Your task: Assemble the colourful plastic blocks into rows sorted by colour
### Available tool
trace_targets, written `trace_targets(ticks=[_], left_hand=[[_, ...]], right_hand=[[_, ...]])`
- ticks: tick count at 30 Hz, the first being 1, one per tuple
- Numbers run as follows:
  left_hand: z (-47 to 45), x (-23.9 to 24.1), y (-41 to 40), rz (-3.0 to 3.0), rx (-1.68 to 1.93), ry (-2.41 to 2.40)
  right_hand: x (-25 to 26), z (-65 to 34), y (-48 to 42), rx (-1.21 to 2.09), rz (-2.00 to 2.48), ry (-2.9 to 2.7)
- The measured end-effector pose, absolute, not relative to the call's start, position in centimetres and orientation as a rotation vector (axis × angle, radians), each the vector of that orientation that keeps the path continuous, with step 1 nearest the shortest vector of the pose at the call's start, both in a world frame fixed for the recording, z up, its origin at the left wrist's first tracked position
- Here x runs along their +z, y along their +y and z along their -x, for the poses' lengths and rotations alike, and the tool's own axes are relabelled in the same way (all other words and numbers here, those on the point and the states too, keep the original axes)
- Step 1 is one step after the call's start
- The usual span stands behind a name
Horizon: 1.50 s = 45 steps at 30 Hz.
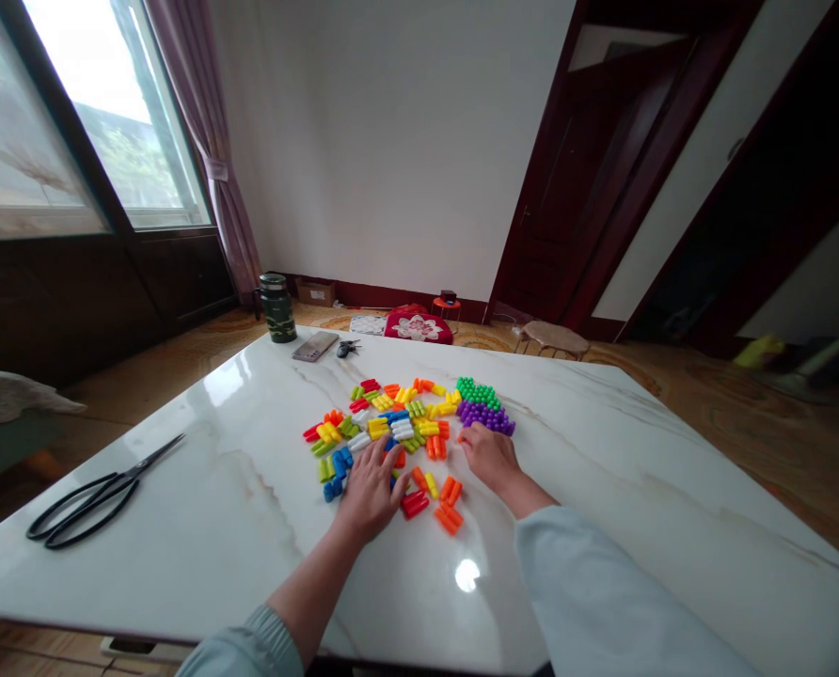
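Small bullet-shaped plastic blocks lie spread in the middle of the table: yellow blocks [377, 429], blue blocks [341, 461], red blocks [415, 505], orange blocks [449, 518] and others in white and lime. My left hand [372, 491] rests over the near left of this spread, palm down with fingers apart, hiding some blocks. To the right, my right hand [491, 455] has its fingers pinched at an orange block [461, 439], which is mostly hidden. Just beyond that hand sit a tight cluster of purple blocks [485, 417] and a cluster of green blocks [477, 392].
Black-handled scissors [102, 498] lie at the left of the white marbled table [603, 527]. Toward the far left corner stand a camouflage flask [277, 308], a phone [315, 346] and keys [347, 348]. A round stool [552, 338] is past the far edge.
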<state>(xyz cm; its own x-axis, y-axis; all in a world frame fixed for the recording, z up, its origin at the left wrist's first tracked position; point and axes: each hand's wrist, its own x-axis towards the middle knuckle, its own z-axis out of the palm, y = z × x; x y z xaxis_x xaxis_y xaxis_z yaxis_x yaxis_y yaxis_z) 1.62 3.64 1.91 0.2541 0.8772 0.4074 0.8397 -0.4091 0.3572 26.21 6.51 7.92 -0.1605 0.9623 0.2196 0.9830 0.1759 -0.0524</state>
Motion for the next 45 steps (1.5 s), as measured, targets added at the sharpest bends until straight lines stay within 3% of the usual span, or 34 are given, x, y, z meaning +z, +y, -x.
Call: trace_targets(ticks=[10, 22, 29, 36, 45], left_hand=[[-1.6, 1.9, 3.6, -2.449, 0.874, 1.67], [-1.6, 1.7, 3.6, -2.479, 0.854, 1.69], [-1.6, 1.8, 3.7, -2.452, 0.838, 1.681], [-1.6, 1.9, 3.7, -2.425, 0.856, 1.673], [-1.6, 1.8, 3.8, -2.435, 0.859, 1.668]], right_hand=[[8.0, -22.2, 6.4, 0.073, 1.908, -2.241], [8.0, -20.4, 6.6, 0.113, 1.983, -2.258], [9.3, -23.8, 7.3, 0.139, 1.851, -1.977], [8.0, -29.4, 6.9, 0.713, 1.916, -1.375], [7.0, -33.2, 5.6, 0.766, 2.098, -1.331]])
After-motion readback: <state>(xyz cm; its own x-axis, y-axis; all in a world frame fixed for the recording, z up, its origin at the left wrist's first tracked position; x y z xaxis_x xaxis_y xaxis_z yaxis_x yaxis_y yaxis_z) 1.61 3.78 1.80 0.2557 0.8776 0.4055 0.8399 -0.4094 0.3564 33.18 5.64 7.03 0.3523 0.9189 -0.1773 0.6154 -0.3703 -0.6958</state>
